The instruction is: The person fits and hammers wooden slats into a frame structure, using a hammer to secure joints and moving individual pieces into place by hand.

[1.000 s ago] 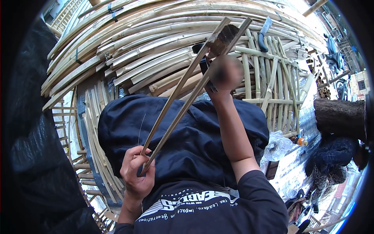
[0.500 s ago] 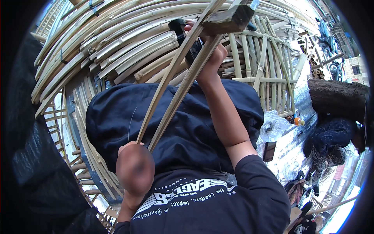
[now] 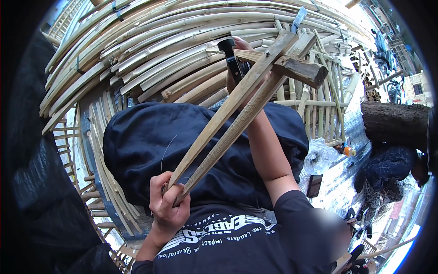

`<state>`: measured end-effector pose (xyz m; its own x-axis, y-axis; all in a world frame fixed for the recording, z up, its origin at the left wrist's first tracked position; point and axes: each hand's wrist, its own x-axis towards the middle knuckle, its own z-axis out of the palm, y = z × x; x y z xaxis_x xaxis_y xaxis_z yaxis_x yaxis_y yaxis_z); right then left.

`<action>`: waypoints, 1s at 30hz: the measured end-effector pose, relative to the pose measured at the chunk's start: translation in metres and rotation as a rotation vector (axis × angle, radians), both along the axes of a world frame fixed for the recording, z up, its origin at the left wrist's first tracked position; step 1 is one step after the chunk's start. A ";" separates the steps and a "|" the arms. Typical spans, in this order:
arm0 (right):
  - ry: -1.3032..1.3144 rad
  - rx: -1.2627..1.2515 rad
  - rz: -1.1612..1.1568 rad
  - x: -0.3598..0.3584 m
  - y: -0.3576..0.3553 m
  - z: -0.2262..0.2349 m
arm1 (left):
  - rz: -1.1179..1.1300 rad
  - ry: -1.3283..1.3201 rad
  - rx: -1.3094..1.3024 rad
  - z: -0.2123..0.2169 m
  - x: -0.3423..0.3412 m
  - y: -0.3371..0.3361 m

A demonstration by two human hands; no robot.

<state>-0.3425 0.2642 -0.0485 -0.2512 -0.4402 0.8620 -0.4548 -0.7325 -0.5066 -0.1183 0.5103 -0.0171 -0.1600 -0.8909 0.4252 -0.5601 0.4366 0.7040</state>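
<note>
A narrow wooden frame (image 3: 228,109) slants across my lap. Two long slats meet close together at its near end and sit wider apart at the far end, where a dark rough crosspiece (image 3: 301,71) joins them. My left hand (image 3: 169,203) is closed around the near ends of both slats. Beyond the slats, my right hand (image 3: 242,44) grips a black hammer (image 3: 234,61), its round face toward the far left. The slats hide most of that hand and the handle. A small nail head (image 3: 267,53) shows on the upper slat.
Long split bamboo strips (image 3: 169,50) lie stacked across the far side. A bamboo lattice panel (image 3: 321,100) is at far right. Beside my lap lie a clear plastic bag (image 3: 319,156), a small orange bottle (image 3: 349,150) and a phone-like dark slab (image 3: 315,185). A thick log (image 3: 394,123) lies farther right.
The frame has swung right and tilted, showing more of its slats' faces. My right hand and the hammer have shifted right and slightly nearer. My left hand has moved slightly right.
</note>
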 end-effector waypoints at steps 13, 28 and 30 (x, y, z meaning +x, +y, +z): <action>-0.015 0.037 0.048 -0.004 0.002 -0.001 | -0.005 -0.052 -0.022 0.001 -0.001 -0.001; 0.010 0.075 0.076 -0.006 0.009 0.002 | 0.002 -0.066 -0.010 -0.001 -0.002 0.000; 0.029 0.066 0.074 -0.006 0.008 0.002 | 0.000 -0.061 -0.014 -0.001 -0.003 -0.001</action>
